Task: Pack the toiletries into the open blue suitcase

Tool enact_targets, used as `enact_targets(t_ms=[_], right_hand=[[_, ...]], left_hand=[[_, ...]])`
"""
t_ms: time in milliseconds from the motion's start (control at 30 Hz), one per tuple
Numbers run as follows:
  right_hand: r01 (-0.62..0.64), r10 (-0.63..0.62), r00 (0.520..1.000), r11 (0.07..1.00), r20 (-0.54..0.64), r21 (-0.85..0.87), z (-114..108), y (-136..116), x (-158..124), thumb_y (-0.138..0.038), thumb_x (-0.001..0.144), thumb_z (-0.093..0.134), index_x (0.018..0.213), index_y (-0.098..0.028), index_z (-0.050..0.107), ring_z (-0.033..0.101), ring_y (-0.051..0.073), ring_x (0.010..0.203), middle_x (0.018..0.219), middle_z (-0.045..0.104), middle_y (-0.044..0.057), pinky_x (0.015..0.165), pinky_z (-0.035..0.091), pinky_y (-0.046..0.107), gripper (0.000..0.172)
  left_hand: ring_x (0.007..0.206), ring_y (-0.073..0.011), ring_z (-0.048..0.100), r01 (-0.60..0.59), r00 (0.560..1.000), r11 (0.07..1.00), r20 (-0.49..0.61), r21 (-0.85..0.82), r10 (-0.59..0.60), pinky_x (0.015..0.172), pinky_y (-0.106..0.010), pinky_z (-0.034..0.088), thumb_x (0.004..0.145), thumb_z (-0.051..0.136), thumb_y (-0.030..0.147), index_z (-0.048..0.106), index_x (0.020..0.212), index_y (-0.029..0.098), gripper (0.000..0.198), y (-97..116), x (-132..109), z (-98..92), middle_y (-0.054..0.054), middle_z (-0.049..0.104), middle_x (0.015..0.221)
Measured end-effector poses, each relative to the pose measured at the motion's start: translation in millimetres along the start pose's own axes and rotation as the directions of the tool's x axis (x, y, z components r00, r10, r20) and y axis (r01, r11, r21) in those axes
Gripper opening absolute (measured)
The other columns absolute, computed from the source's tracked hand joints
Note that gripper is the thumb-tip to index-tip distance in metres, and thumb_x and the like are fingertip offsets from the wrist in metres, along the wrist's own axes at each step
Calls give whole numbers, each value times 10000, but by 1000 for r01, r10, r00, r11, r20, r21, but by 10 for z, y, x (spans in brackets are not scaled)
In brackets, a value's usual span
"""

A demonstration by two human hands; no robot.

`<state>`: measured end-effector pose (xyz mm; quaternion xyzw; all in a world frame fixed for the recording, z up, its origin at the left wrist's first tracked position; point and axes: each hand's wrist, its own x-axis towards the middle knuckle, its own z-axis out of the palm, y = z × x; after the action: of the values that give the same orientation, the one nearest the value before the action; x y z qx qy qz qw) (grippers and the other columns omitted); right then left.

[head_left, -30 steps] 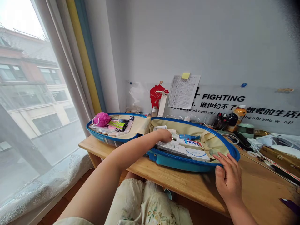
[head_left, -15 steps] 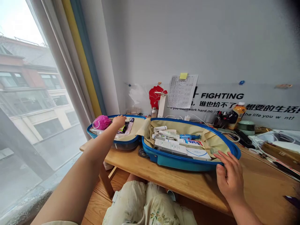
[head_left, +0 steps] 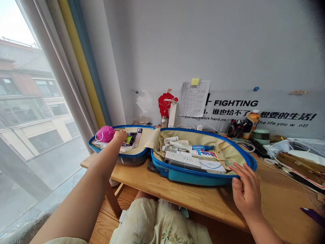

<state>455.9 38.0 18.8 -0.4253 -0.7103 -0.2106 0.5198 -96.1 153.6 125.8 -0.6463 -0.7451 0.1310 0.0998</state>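
A small blue hard-shell suitcase (head_left: 203, 179) lies spread open, with a beige lining. In its left half my left hand (head_left: 120, 136) is just right of a pink bath puff (head_left: 107, 133), over packaged items. Its fingers are mostly hidden, so a grip cannot be made out. Right of it lie a black-and-green packet (head_left: 130, 139) and a pale pink slim pack (head_left: 137, 137). The right half holds white tubes, a toothpaste box (head_left: 204, 155), a blue bottle (head_left: 202, 147) and a white box (head_left: 212, 166). My right hand (head_left: 247, 189) rests open at its right front rim, fingers spread.
The suitcase stands on a wooden table (head_left: 203, 196) against a grey wall. Behind and right are an orange drink bottle (head_left: 252, 123), a green-lidded jar (head_left: 261, 136), cables and a brown case (head_left: 301, 167). A curtained window is at the left.
My left hand has shifted left toward the pink bath puff, uncovering more of the packet. My right hand stays at the rim. The whole view has moved slightly.
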Motion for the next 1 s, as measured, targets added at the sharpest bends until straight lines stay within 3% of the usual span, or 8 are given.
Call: enact_targets(t_ms=[400, 600, 800, 1000], right_hand=[[-32, 32, 999, 999, -6, 23, -6, -56, 18, -322, 963, 390, 1175, -219, 619, 482, 296, 1320, 1238, 638, 110, 1093, 389, 526, 328], [-35, 36, 999, 999, -17, 34, 2, -64, 21, -363, 977, 369, 1154, -220, 620, 492, 295, 1304, 1215, 642, 113, 1073, 399, 528, 339], [-13, 15, 999, 999, -37, 30, 6, -71, 25, -333, 978, 384, 1145, -210, 623, 493, 294, 1306, 1212, 647, 118, 1073, 399, 524, 316], [3, -2, 999, 1000, -32, 31, -4, -80, 32, -295, 972, 385, 1173, -217, 616, 486, 291, 1318, 1233, 643, 111, 1080, 394, 533, 316]], left_hand=[[1118, -238, 602, 14, 998, 1000, -63, -9, -14, 963, -483, 508, 946, 587, 389, 566, 1264, 162, 392, 33, -145, -47, -100, 605, 1252], [1133, -281, 624, 6, 985, 994, -172, -106, -25, 917, -390, 501, 996, 326, 261, 441, 1365, 147, 403, 225, -235, -307, -187, 584, 1294], [1172, -268, 612, -151, 954, 976, -283, -159, 101, 928, -354, 490, 1016, 211, 313, 354, 1385, 140, 432, 705, -252, -809, -182, 526, 1378], [1057, -248, 671, -415, 896, 892, -253, -179, 366, 895, -341, 500, 1006, 314, 365, 378, 1369, 183, 411, 1522, -349, -1136, -113, 686, 1180]])
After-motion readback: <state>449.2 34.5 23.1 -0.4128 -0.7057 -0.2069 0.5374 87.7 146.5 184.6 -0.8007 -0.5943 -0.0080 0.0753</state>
